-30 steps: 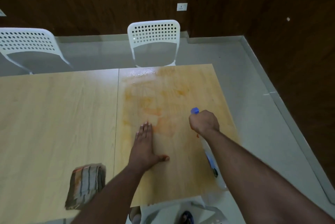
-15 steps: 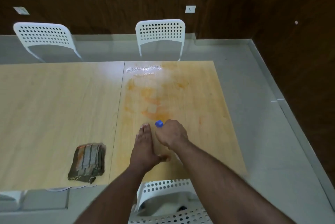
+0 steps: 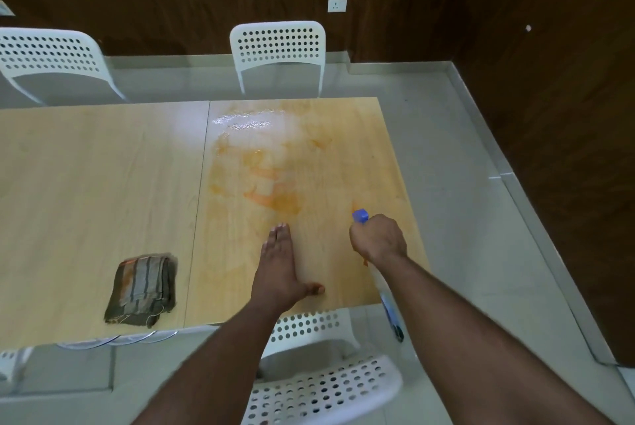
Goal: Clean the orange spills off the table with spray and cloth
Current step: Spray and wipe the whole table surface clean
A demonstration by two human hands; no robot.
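Observation:
Orange spills [image 3: 275, 197] smear the right half of the light wooden table [image 3: 86, 184], with a wet glossy patch [image 3: 247, 123] near the far edge. My right hand [image 3: 378, 239] is shut on a spray bottle [image 3: 388, 301]; its blue nozzle [image 3: 360, 215] points at the spills and its clear body hangs under my forearm. My left hand [image 3: 280, 266] lies flat on the table, fingers together, just below the spills. A folded striped cloth [image 3: 142, 290] lies on the table to the left, apart from both hands.
Two white perforated chairs [image 3: 278, 53] [image 3: 51, 60] stand at the table's far side. Another white chair [image 3: 323, 387] is right below me at the near edge. A dark wooden wall [image 3: 567, 149] and grey floor [image 3: 464, 184] lie to the right.
My right hand with the spray bottle has swung to the right, away from my left hand. My left hand has stayed flat. The view has shifted slightly.

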